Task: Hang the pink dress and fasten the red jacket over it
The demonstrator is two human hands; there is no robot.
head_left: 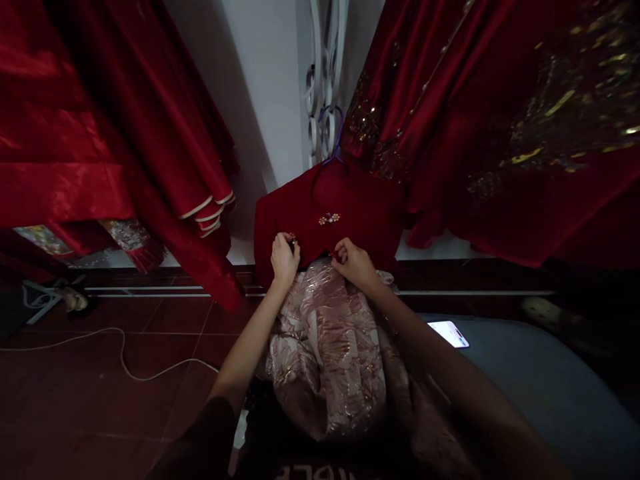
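A dark red jacket point(361, 197) hangs in front of me on a blue hanger point(340, 137). Near its neck sits a jewelled clasp point(329, 219). On the left front, my left hand point(286, 257) is closed in a pinch on the jacket, with a small dark ornament at the fingertips. My right hand point(354, 261) pinches the jacket's other front edge, a bit of red showing between finger and thumb. The two hands are apart, with a dark gap in the cloth between them. Below them, shiny pink brocade fabric point(337, 340) lies bunched over my lap.
Red garments point(165, 113) hang at the left, and gold-sequinned red ones point(500, 133) at the right. A white scrolled metal stand point(320, 67) bears the hanger. A lit phone point(449, 333) rests on a grey-blue surface point(530, 380). A white cable point(125, 360) crosses the tiled floor.
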